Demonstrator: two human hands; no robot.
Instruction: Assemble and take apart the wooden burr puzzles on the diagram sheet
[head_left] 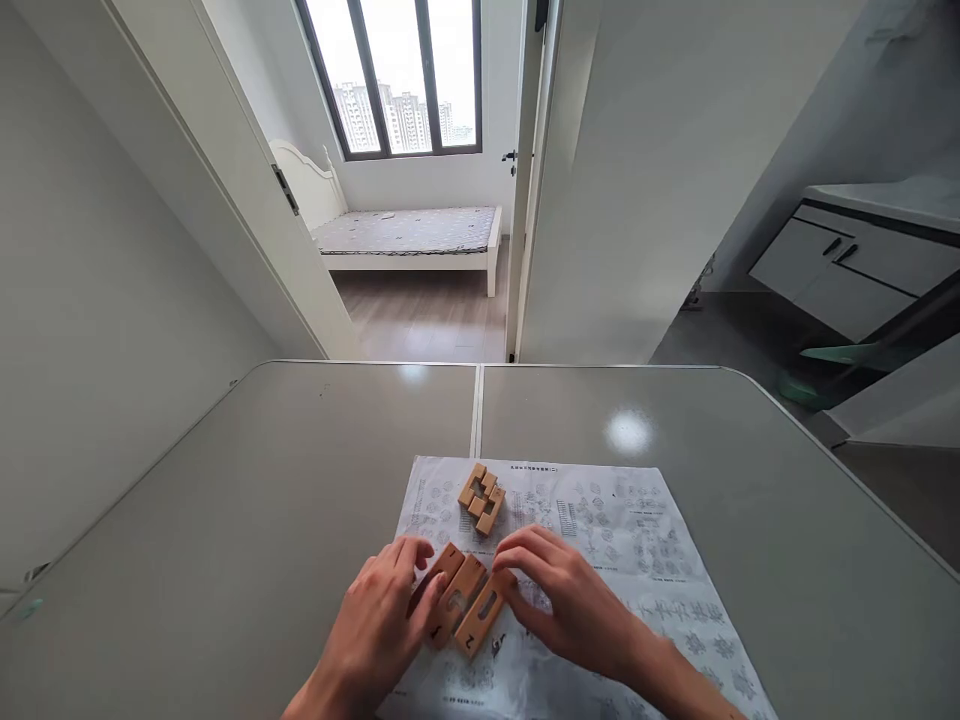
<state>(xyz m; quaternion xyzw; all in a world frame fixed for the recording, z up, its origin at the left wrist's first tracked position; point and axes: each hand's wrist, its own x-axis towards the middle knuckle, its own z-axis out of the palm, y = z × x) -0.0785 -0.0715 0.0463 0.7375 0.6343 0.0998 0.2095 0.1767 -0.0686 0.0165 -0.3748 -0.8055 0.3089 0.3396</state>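
Note:
Three notched wooden puzzle bars (465, 603) lie side by side on a printed instruction sheet (630, 540). My left hand (382, 620) curls its fingers against the left bar. From the right, my right hand (570, 600) presses its fingertips on the right bar. The two hands squeeze the bars together between them. A small assembled cluster of wooden pieces (481, 497) sits just beyond, near the sheet's far edge, touched by neither hand.
The sheet lies on a grey folding table (262, 500) with a seam down the middle. Beyond the table an open door leads to a room with a bed (409, 235) and window. A cabinet (847, 265) stands at the right.

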